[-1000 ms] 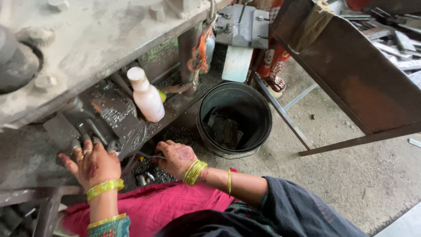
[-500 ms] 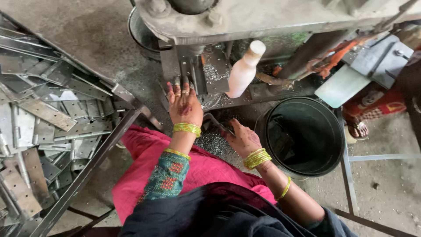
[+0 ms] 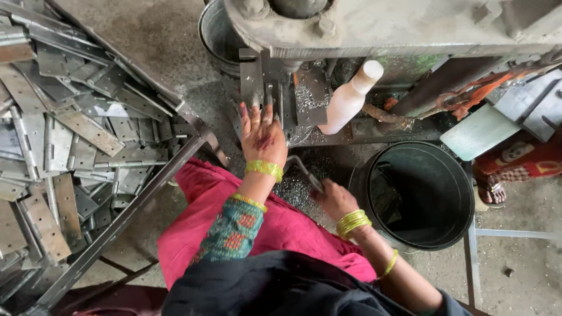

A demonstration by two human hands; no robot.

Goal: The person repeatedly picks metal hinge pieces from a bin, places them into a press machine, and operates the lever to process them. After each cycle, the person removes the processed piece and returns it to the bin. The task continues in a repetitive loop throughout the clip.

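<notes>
two hands at a metal press, seen from above

the left hand (image 3: 261, 136) reaches far, palm down with fingers spread, its fingertips (image 3: 244, 110) resting on the dark steel fixture (image 3: 264, 88) at the base of a grey machine (image 3: 398, 26); its grip is open and holds nothing. the right hand (image 3: 333, 199) sits nearer and to the right, its grip closed around a thin bent metal rod (image 3: 304, 169) that slants up and left toward the fixture. both wrists wear yellow-green bangles (image 3: 264, 168). shiny metal shavings (image 3: 293, 187) lie below the rod. a pale plastic bottle (image 3: 350, 98) leans just right of the fixture on the machine's ledge. a black bucket (image 3: 451, 175) stands on the floor to the right of the right hand. on the left, a tray with a steel rim (image 3: 126, 216) is heaped with flat hinge plates (image 3: 88, 131). pink cloth (image 3: 193, 234) covers the person's lap.
</notes>
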